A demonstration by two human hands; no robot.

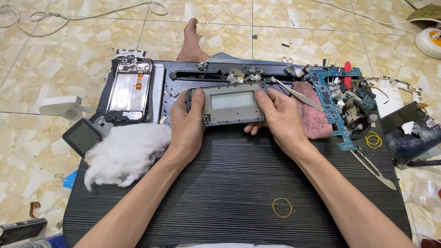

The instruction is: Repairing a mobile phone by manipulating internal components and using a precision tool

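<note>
Both my hands hold a grey phone frame (pixel 232 103) lying sideways above the black ribbed board (pixel 229 183). My left hand (pixel 186 128) grips its left end, thumb on top. My right hand (pixel 278 119) grips the right end, and metal tweezers (pixel 298 95) stick out from between its fingers toward the upper left. The frame's pale inner panel faces up.
Another opened phone (pixel 130 89) lies at the board's left, a wad of white cotton (pixel 126 154) below it. Blue circuit boards (pixel 331 103), a pink cloth (pixel 314 117) and small parts crowd the right. Second tweezers (pixel 374 169), yellow rubber bands (pixel 281 207), my bare foot (pixel 190 41).
</note>
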